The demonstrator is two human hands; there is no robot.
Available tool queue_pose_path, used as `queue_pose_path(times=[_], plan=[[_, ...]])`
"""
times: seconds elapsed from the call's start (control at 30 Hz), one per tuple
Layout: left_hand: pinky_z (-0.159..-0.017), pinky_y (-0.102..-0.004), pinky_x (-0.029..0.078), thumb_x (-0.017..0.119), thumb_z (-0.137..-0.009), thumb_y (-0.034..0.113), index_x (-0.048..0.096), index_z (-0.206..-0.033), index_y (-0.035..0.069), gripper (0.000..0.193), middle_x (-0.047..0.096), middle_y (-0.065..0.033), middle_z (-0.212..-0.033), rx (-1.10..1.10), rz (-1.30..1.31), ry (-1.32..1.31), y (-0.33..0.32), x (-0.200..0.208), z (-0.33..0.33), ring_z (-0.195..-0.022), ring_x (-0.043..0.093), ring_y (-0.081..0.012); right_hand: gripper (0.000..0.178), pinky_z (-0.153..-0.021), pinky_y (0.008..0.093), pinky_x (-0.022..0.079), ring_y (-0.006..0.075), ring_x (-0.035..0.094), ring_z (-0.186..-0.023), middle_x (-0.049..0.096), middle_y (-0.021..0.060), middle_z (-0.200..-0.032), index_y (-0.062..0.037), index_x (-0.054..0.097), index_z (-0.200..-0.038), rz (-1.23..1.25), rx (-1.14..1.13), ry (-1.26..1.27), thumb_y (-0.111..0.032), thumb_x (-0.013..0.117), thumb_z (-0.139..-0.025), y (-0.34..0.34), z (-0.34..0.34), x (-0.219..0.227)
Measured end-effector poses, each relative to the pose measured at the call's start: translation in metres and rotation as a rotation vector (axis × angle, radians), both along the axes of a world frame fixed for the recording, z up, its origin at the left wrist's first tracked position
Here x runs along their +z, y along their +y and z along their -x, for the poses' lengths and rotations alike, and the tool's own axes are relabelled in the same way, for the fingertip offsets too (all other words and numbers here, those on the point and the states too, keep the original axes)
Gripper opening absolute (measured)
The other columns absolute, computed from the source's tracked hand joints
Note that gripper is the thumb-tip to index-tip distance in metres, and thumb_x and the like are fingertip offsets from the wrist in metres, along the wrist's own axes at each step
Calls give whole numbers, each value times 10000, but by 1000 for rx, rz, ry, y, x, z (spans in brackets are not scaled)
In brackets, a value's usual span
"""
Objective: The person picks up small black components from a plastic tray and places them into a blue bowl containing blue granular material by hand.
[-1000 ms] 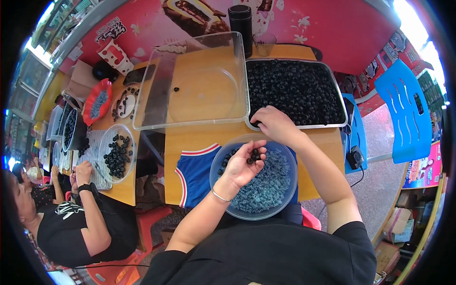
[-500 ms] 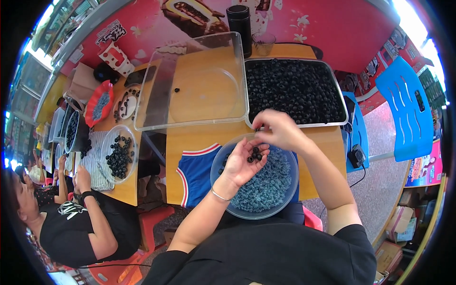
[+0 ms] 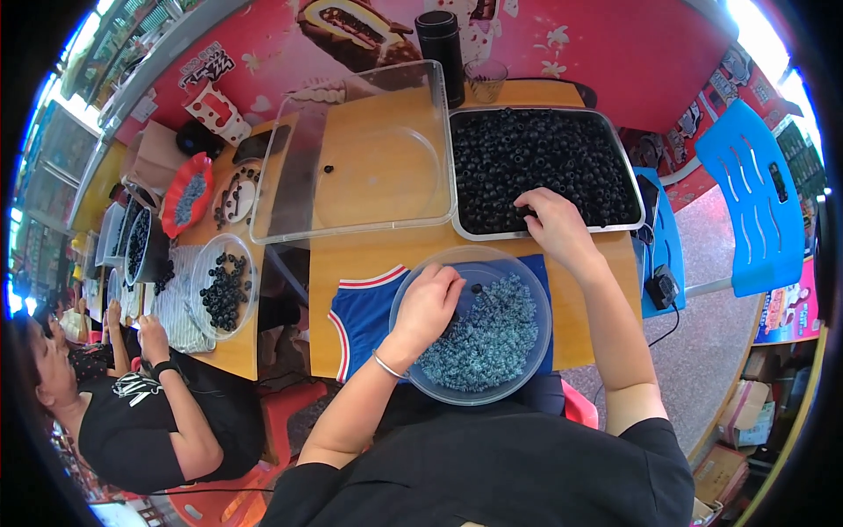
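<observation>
Left edge: co-worker (image 3: 132, 413) in a black shirt seated at the side table, own clear bowl of dark pieces (image 3: 224, 285) in front of them, hands low by the striped cloth; not part of our cycle.

Centre-left: empty clear tray (image 3: 351, 158) on the wooden table (image 3: 351, 255), unchanged over the last second.

Left hand (image 3: 430, 303) has dropped from mid-air into the round clear bowl (image 3: 472, 325) at the near table edge, on a blue cloth. Fingers curled, knuckles up, resting on the bluish finished pieces (image 3: 487, 338). Can't tell if anything is still pinched; palm faces away.

Right hand (image 3: 553, 224) was meeting the left over the bowl half a second ago; now reached forward into the big tray of dark beads (image 3: 540, 167), fingertips closing narrow on the beads at its near edge, probably pinching one or a few.

Read: one piece done and dropped, next pick-up under way. Tray still nearly full, bowl about half covered, so plenty of cycles left.
</observation>
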State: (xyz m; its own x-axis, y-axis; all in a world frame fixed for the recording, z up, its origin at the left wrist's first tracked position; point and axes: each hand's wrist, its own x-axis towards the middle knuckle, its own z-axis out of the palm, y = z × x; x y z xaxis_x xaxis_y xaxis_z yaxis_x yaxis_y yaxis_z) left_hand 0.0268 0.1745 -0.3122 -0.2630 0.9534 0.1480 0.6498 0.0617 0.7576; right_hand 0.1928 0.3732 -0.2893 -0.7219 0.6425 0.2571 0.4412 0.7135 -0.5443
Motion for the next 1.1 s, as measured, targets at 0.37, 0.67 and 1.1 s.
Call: queue_pose_path(times=[0.37,0.67,1.1], plan=[[-785,-374,520,720,-799,195,661,-991,51,247,642,-108,-1014,-22,-50,414,-16,28,-8,-950,614,-300,297,-868,407,491,307,574,-968,619,95,-948,-78,639,-982,-134,57,-163,-28,718,-700,6,22,-10],[-756,-318,515,681,-861,201,662,-926,6,207,662,-116,-928,21,16,-213,2,32,-13,-882,653,-235,160,-792,410,518,294,589,-945,606,110,-916,-67,656,-898,-208,50,-218,-13,623,-751,3,34,-16],[-892,-349,520,382,-1037,379,498,-1266,18,442,582,-138,-1220,106,184,-1699,35,-2,-20,-1063,599,-213,201,-716,299,540,198,655,-810,637,95,-959,-18,696,-911,363,224,130,48,648,-727,-19,20,17]])
